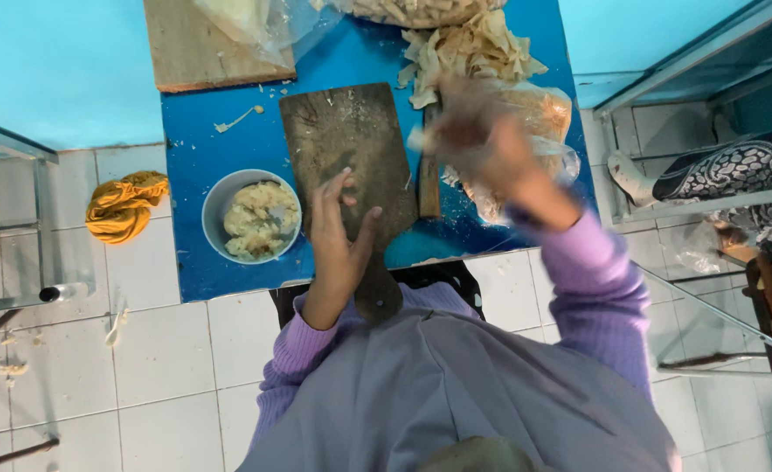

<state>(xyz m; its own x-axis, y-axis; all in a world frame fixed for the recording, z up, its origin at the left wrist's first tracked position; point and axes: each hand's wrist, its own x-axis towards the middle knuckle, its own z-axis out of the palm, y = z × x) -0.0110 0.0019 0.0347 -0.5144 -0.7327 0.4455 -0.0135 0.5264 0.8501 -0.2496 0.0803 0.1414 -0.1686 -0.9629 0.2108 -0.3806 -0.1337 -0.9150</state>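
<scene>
Our left hand [340, 234] lies half open on the dark cutting board [351, 157]. We should keep it steady there. Our right hand [469, 131] is blurred above the board's far edge, pinching a pale piece, maybe.

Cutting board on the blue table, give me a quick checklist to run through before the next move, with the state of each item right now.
1. Cutting board lies flat on the blue table: ok.
2. Left hand steadies the board near its handle: ok.
3. Right hand in clear view: not ok, blurred; what it holds, cannot tell.
4. Board surface free of pieces: ok, only crumbs.
5. Bowl of pale filling beside the board, upright: ok.
6. Pile of thin wrappers close above the right hand: ok.
</scene>
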